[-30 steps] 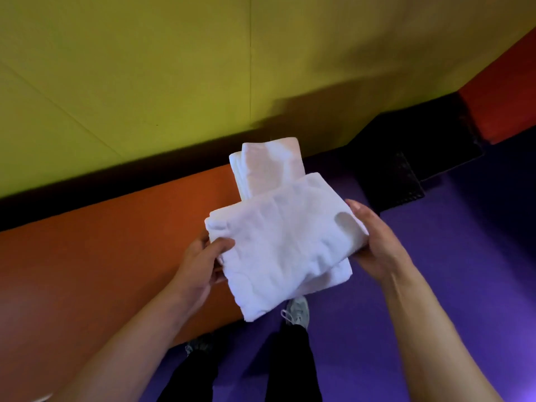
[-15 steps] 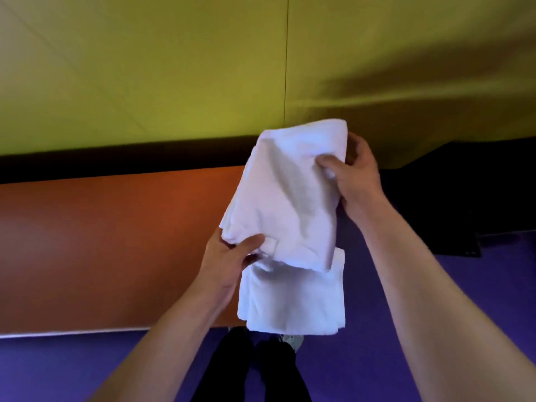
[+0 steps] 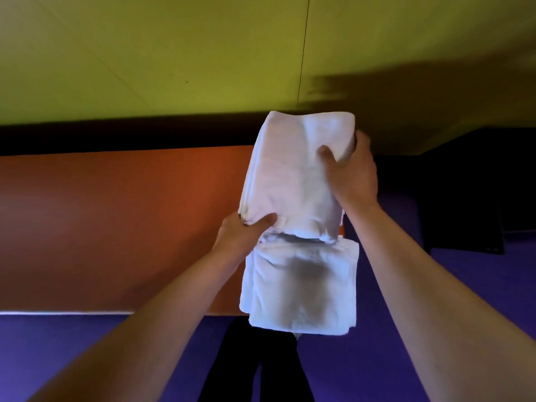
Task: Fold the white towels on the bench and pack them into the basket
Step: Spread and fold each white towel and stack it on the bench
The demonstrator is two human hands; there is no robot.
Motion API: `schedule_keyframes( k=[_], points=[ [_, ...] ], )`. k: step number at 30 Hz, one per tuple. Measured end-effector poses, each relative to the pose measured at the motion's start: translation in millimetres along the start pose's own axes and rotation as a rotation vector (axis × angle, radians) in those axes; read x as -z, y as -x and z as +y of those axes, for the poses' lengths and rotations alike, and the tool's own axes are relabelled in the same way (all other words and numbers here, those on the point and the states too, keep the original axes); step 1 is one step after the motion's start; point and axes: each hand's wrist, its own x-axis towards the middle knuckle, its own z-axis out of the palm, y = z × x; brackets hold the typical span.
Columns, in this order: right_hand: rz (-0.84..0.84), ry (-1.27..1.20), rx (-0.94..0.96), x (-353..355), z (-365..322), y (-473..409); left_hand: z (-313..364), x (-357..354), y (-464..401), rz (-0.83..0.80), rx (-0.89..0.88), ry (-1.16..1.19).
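Item: towel (image 3: 293, 181), white, folded into a thick pad, held in the air above the right end of the desk (image 3: 116, 227). A lower flap hangs below the upper pad, past the desk's front edge.

Holders: left hand (image 3: 242, 237) grips the pad's lower left corner, thumb on top, fingers curled underneath. Right hand (image 3: 351, 172) grips the pad's upper right edge, thumb pressed on the face, fingers wrapped behind.

Surface: desk is orange, with a yellow-green wall behind it and purple floor in front.

Basket: not in view; its place relative to the desk cannot be told.

Step, as judged: last fold of this towel, the hanging flap not yet closed against the pad.

Next move calls for: bringing the flap up or under so edges meet, keeping both grips firm so layers do not slip, then finding the basket.
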Motion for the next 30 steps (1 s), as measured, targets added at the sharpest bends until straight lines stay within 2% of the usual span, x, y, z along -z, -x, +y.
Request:
schedule_keyframes(
  k=[3, 6, 9, 11, 14, 17, 20, 23, 25, 27, 30],
  points=[
    [-0.053, 0.042, -0.01, -1, 1, 8, 4, 4, 6, -0.035, 0.023, 0.063],
    [-0.087, -0.001, 0.152, 0, 3, 16, 8, 9, 16, -0.063, -0.146, -0.069],
    [-0.037, -0.098, 0.249, 5, -3, 11, 17, 9, 22, -0.043, -0.277, -0.1],
    [-0.004, -0.098, 0.239, 7, -3, 3, 17, 4, 18, -0.02, -0.264, -0.107],
    [-0.038, -0.054, 0.13, 4, 6, -7, 8, -6, 5, 0.021, -0.134, -0.074],
    [0.006, -0.087, 0.032, 9, 23, 10, 1, -7, 6, 0.071, -0.08, 0.093],
    [0.122, -0.188, 0.037, 23, 46, 60, -9, 5, 31, 0.112, -0.128, 0.019],
    [0.169, -0.27, 0.01, 38, 73, 129, -35, 17, 68, 0.209, -0.294, -0.143],
    [0.189, -0.171, 0.071, 43, 92, 169, -56, 15, 92, 0.16, -0.455, -0.265],
    [0.125, -0.119, 0.102, 41, 107, 198, -76, 5, 106, 0.056, -0.536, -0.351],
    [-0.112, -0.064, 0.013, 35, 120, 216, -92, -10, 99, -0.126, -0.405, -0.411]
  ],
)
